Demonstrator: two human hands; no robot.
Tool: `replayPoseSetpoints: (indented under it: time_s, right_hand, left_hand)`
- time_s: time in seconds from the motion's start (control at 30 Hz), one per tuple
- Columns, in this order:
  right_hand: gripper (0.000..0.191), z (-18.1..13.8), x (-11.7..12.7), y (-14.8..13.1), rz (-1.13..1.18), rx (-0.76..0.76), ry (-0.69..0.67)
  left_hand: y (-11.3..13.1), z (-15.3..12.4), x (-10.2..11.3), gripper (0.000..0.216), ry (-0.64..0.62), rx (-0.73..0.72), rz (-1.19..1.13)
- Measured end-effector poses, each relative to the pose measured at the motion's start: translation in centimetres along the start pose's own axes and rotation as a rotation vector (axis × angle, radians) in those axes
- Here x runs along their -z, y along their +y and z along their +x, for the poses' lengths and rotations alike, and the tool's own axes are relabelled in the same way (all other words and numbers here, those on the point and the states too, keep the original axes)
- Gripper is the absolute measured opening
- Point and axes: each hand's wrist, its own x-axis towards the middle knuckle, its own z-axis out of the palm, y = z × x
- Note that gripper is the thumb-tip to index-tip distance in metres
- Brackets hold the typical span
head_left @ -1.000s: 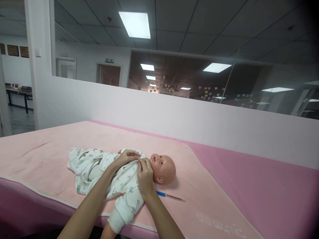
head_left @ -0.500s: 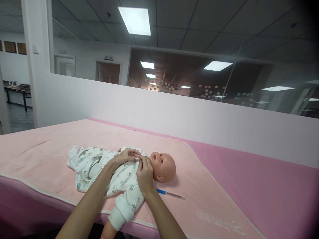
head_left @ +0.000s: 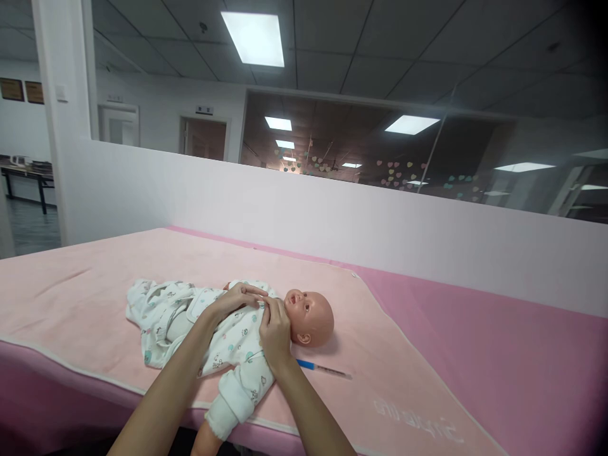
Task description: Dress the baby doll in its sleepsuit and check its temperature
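A baby doll (head_left: 313, 320) lies on its back, its bald head to the right and one arm hanging over the near edge. It wears a white patterned baby outfit (head_left: 235, 335). At the chest, just below the neckline, my left hand (head_left: 241, 297) is closed with curved fingers on the cloth. My right hand (head_left: 275, 326) meets it beside the doll's chin, its fingers pinching the cloth at the neckline. The fingertips of both hands almost touch, and the exact bit of fabric between them is hidden. Close to my right wrist lies a blue-capped pen (head_left: 323, 368).
Under the doll spreads a light pink mat (head_left: 95, 259) on a darker pink surface (head_left: 475, 316). Behind it stands a low white wall (head_left: 285, 209) with glass above. A dark table (head_left: 28, 174) shows through the opening at far left.
The view has shifted very slightly. Both hands stay at the outfit's neckline, with hardly any movement of the fingers, and the doll lies as before.
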Motion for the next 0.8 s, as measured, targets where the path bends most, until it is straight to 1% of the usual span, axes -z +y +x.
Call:
replayPoseSetpoints:
  time_s: [0.13, 0.33, 0.47, 0.63, 0.8]
  right_hand:
    - [0.025, 0.1, 0.0, 0.0, 0.025, -0.016, 0.002]
    - [0.023, 0.2, 0.2, -0.3, 0.079, -0.020, -0.001]
    - [0.023, 0.1, 0.3, -0.4, 0.045, -0.006, -0.011]
    - [0.021, 0.1, 0.3, -0.4, 0.039, 0.015, -0.013]
    - [0.022, 0.2, 0.5, -0.7, 0.054, 0.016, -0.026]
  left_hand:
    - [0.1, -0.1, -0.1, 0.043, 0.007, -0.013, 0.041]
    - [-0.3, 0.2, 0.1, 0.042, -0.025, -0.034, 0.044]
    - [-0.4, 0.3, 0.1, 0.049, -0.066, -0.042, 0.007]
    - [0.1, -0.3, -0.2, 0.059, -0.108, -0.065, -0.032]
    - [0.3, -0.8, -0.5, 0.064, -0.132, -0.124, -0.024]
